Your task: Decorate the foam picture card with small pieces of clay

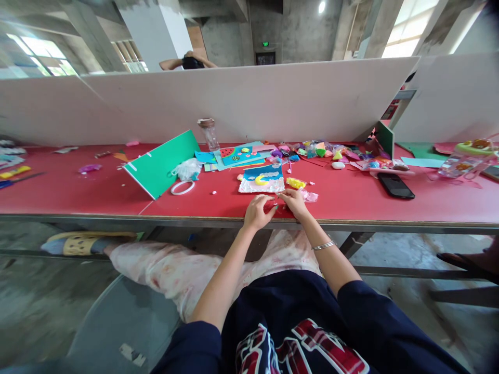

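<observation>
My left hand (258, 212) and my right hand (295, 202) meet at the table's front edge, fingers curled toward each other. Whatever lies between the fingertips is too small to name. Just beyond them is a blue card (268, 172) with white, lumpy clay along its lower part and cloud shapes above. On it sits a yellow clay crescent (260, 180). Beside the card, near my right hand, are a yellow clay packet (296, 183) and a crumpled pink wrapper (309, 196). Tiny pink bits lie by my fingers.
Behind the card lie decorated blue sheets (237, 157) and a pile of colourful clay packets (319, 150). A green board (166, 163) leans at left near a white ring (182, 188) and a bottle (210, 136). A black phone (395, 186) rests at right. White partition (241, 104) behind.
</observation>
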`<state>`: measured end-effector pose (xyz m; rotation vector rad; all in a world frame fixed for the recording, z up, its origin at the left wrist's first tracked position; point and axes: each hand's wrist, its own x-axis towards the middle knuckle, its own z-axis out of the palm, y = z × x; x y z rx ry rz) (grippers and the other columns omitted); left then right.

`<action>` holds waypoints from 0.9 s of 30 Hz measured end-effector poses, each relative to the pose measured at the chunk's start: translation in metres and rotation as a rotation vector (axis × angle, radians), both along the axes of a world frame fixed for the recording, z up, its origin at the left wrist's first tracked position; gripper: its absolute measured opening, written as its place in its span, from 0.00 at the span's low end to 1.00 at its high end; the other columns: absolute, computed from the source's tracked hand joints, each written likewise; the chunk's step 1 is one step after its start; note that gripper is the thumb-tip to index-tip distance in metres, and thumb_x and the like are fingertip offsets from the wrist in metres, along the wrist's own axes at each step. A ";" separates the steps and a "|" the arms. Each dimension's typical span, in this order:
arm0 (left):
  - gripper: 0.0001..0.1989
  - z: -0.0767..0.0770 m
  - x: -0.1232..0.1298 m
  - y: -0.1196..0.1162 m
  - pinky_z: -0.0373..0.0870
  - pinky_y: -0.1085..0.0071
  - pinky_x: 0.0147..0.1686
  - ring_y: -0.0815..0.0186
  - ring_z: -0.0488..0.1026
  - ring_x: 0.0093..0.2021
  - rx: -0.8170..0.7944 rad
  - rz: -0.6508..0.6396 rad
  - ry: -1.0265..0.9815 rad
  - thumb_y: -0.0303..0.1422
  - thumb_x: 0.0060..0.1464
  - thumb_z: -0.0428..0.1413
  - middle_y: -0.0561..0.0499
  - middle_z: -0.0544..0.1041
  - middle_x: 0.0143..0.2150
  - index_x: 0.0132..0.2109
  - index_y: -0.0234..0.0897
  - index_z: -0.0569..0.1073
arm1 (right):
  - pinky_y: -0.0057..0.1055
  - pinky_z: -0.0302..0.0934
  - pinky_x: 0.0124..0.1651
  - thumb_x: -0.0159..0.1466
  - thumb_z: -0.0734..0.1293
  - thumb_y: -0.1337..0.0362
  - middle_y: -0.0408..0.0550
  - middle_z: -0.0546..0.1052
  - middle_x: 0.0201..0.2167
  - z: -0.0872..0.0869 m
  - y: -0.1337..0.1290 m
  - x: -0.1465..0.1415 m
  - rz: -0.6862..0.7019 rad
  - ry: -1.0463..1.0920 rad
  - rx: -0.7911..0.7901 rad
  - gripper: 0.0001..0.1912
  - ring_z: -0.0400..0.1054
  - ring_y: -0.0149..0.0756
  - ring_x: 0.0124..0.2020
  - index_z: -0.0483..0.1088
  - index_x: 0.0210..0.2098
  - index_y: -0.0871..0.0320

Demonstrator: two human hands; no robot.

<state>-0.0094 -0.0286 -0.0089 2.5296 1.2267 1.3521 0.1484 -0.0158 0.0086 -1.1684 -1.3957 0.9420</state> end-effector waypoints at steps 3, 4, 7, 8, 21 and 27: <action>0.09 0.000 0.004 0.008 0.70 0.65 0.42 0.62 0.70 0.41 0.095 -0.010 -0.085 0.34 0.52 0.56 0.48 0.76 0.37 0.41 0.36 0.72 | 0.26 0.47 0.22 0.51 0.65 0.52 0.40 0.64 0.15 0.002 -0.003 0.001 0.089 -0.032 0.008 0.17 0.54 0.26 0.19 0.69 0.23 0.62; 0.08 0.000 0.005 0.011 0.70 0.65 0.40 0.62 0.71 0.39 0.120 -0.012 -0.101 0.34 0.52 0.56 0.48 0.76 0.35 0.39 0.36 0.73 | 0.26 0.47 0.21 0.52 0.65 0.51 0.40 0.63 0.15 0.003 -0.004 0.001 0.104 -0.029 0.007 0.18 0.53 0.26 0.18 0.69 0.23 0.62; 0.08 0.003 0.009 0.021 0.70 0.67 0.35 0.64 0.71 0.35 0.170 -0.005 -0.151 0.36 0.52 0.57 0.49 0.75 0.31 0.35 0.37 0.75 | 0.26 0.45 0.20 0.53 0.64 0.49 0.38 0.59 0.14 0.004 -0.004 0.000 0.116 0.000 -0.004 0.19 0.51 0.24 0.17 0.65 0.20 0.61; 0.08 0.003 0.011 0.024 0.70 0.68 0.34 0.65 0.71 0.34 0.173 -0.004 -0.171 0.37 0.52 0.57 0.49 0.74 0.30 0.34 0.37 0.75 | 0.26 0.44 0.20 0.53 0.64 0.49 0.38 0.57 0.14 0.003 -0.004 0.000 0.116 0.012 -0.011 0.20 0.50 0.24 0.16 0.63 0.18 0.60; 0.11 -0.001 0.024 0.031 0.70 0.72 0.30 0.68 0.70 0.31 0.035 -0.099 -0.325 0.38 0.53 0.55 0.49 0.72 0.30 0.34 0.36 0.78 | 0.23 0.45 0.17 0.58 0.60 0.51 0.35 0.56 0.16 0.000 0.002 -0.005 0.114 0.322 -0.133 0.15 0.49 0.25 0.16 0.64 0.37 0.56; 0.12 -0.003 0.036 0.027 0.68 0.70 0.33 0.66 0.68 0.33 0.096 -0.044 -0.207 0.37 0.56 0.52 0.49 0.70 0.28 0.31 0.36 0.76 | 0.25 0.53 0.21 0.59 0.58 0.45 0.40 0.63 0.24 -0.006 0.004 -0.004 0.057 0.270 -0.110 0.26 0.55 0.26 0.19 0.62 0.49 0.56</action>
